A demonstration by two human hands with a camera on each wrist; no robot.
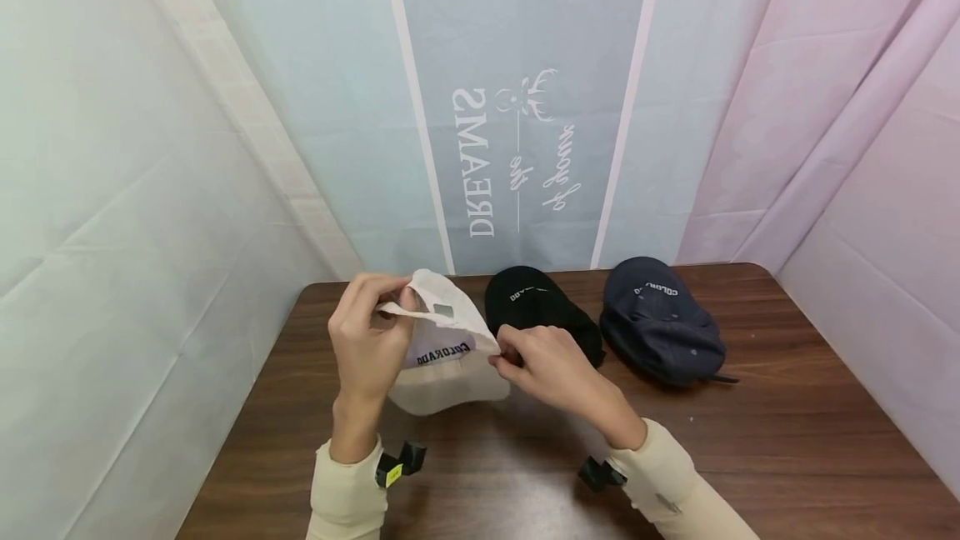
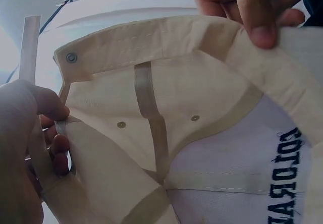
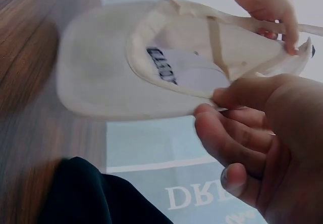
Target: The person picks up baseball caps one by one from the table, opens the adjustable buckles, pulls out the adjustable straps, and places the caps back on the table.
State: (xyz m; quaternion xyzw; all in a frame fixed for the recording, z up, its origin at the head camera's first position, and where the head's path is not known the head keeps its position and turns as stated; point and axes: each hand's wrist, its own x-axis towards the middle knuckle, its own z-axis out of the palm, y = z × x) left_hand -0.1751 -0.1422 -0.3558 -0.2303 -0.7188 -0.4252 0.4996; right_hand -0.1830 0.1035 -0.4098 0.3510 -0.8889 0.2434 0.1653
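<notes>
The left hand (image 1: 369,344) pinches a white cap (image 1: 452,388) at its back; the right hand (image 1: 553,367) pinches its right edge, near a black cap (image 1: 527,292), left of a blue cap (image 1: 660,325).

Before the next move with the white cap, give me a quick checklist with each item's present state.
1. Left grip pinching the white cap near its strap: ok.
2. Right grip pinching the cap's edge near the brim: ok.
3. White cap free of both grips: not ok, both hold it.
4. Strap fastened: cannot tell.
5. Black cap and navy cap resting on the table: ok.
6. Gap between those two caps: cannot tell, very close.
</notes>
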